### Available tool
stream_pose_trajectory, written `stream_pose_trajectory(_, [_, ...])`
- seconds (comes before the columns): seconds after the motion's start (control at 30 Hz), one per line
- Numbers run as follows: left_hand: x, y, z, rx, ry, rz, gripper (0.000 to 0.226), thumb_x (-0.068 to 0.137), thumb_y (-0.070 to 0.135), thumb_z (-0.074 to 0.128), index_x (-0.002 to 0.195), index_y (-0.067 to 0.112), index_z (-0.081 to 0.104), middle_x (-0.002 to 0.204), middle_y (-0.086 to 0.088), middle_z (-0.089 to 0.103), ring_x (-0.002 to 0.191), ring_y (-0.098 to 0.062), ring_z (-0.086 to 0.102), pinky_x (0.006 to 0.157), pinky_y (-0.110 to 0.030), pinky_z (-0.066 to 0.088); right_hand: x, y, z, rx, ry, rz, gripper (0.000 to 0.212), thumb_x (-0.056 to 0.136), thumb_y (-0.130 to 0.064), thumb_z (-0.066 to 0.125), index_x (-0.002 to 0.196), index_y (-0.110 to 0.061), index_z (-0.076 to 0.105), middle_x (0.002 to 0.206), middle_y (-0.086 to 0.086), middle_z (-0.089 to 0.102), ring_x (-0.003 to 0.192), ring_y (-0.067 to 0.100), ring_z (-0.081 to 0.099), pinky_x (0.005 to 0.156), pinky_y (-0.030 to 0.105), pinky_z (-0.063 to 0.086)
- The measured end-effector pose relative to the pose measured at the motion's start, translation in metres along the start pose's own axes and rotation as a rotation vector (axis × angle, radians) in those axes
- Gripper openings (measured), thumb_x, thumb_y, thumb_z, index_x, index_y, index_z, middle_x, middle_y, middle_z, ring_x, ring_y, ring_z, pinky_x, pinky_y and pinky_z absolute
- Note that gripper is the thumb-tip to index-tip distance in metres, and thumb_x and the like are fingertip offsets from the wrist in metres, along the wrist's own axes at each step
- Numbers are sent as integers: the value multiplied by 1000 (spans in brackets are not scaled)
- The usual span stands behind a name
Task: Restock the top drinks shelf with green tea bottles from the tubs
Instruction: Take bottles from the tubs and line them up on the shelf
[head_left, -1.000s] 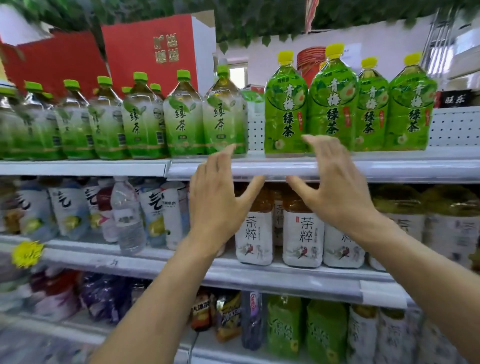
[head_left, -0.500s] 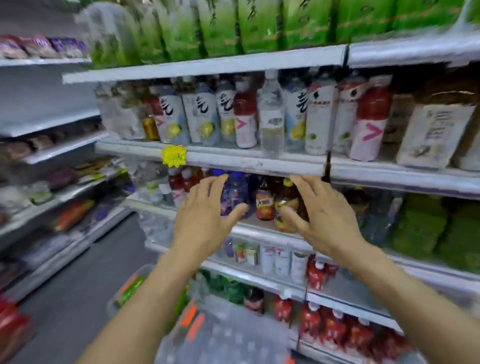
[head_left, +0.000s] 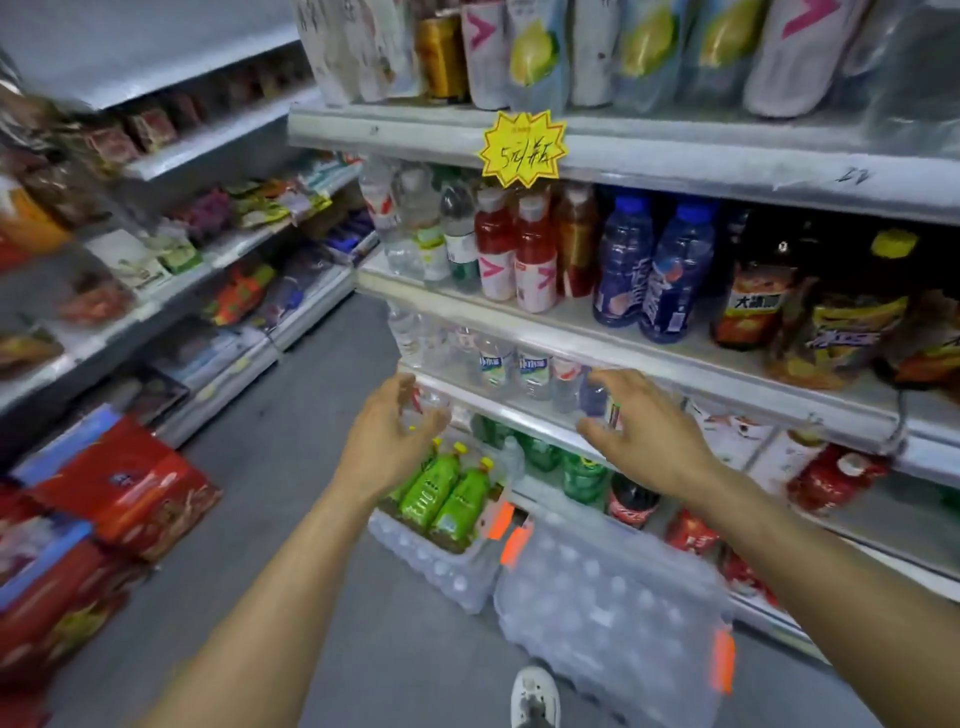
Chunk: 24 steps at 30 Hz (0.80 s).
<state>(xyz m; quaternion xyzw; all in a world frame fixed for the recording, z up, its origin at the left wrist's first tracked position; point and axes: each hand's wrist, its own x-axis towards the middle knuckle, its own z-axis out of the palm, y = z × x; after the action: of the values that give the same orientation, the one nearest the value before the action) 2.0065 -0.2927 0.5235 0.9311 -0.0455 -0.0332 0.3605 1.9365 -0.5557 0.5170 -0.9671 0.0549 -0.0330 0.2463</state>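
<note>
Two green tea bottles (head_left: 444, 500) with yellow caps lie tilted in a clear plastic tub (head_left: 441, 566) on the floor by the shelving. A second clear tub (head_left: 613, 603) with orange clips stands nearer to me, and I cannot tell what it holds. My left hand (head_left: 387, 441) hangs above the bottles, fingers loosely spread and holding nothing. My right hand (head_left: 641, 421) is held out over the second tub, fingers relaxed and empty. The top drinks shelf is out of view above.
Drink shelves (head_left: 675, 358) with several bottles fill the right side, and a yellow star price tag (head_left: 522, 148) hangs on one edge. Snack shelves (head_left: 218, 249) run along the left. Red boxes (head_left: 119, 493) sit on the floor at left. My shoe (head_left: 535, 696) is at the bottom.
My view has swung down from the top shelf to the floor tubs. Both hands have come down with it, still empty and apart.
</note>
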Motion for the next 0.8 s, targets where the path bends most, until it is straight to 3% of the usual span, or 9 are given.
stream_pose_trajectory(0.13, [56,-52,12,-59,-91,-173,59,91,31,72,141,9,49,131,-11,61,114,-27,62,100,-37,48,54,-5,56,84,-135,102,53,93,-33,64,141,-20,46,142,5,50,125,27,51,96,39,46])
stream_pose_trajectory(0.2, [80,-80,21,-89,-141,-234,67,85,42,74,140,12,50,130,-9,63,114,-27,63,101,-42,49,76,-7,91,143,-215,164,51,92,-34,65,139,-20,48,139,5,52,123,26,54,97,37,46])
stream_pose_trajectory(0.37, [118,-153,65,-153,-242,-336,68,68,50,77,124,19,55,100,3,62,107,-33,64,97,-45,51,108,-4,179,270,-380,338,49,90,-22,69,135,-10,53,131,11,57,113,25,58,98,32,43])
stream_pose_trajectory(0.43, [133,-181,86,-143,-327,-377,73,77,42,80,136,9,52,111,-5,60,115,-35,61,100,-44,49,116,0,217,332,-439,443,46,88,-22,70,129,-7,56,117,11,60,97,22,57,91,34,48])
stream_pose_trajectory(0.53, [158,-223,122,-83,-453,-386,78,79,40,76,142,3,48,124,-8,59,122,-32,58,102,-42,47,124,9,278,395,-470,582,35,81,-33,66,102,-5,62,98,11,62,91,27,62,68,16,41])
stream_pose_trajectory(0.57, [166,-238,136,-53,-490,-389,77,83,37,77,144,4,44,132,-10,58,127,-31,55,105,-42,46,127,11,300,434,-474,651,33,82,-28,68,104,-4,63,101,13,63,97,30,64,70,16,40])
stream_pose_trajectory(0.67, [188,-281,180,82,-576,-366,81,90,36,72,154,9,30,156,-14,40,142,-30,40,114,-44,36,137,19,364,569,-460,833,41,85,-16,73,121,-2,59,109,14,64,101,30,64,87,35,49])
stream_pose_trajectory(0.8, [211,-324,226,248,-633,-270,97,90,36,71,161,18,8,165,-11,18,151,-32,20,121,-47,26,154,23,437,640,-463,1008,51,89,-22,70,132,-3,49,121,18,60,110,30,60,92,36,47])
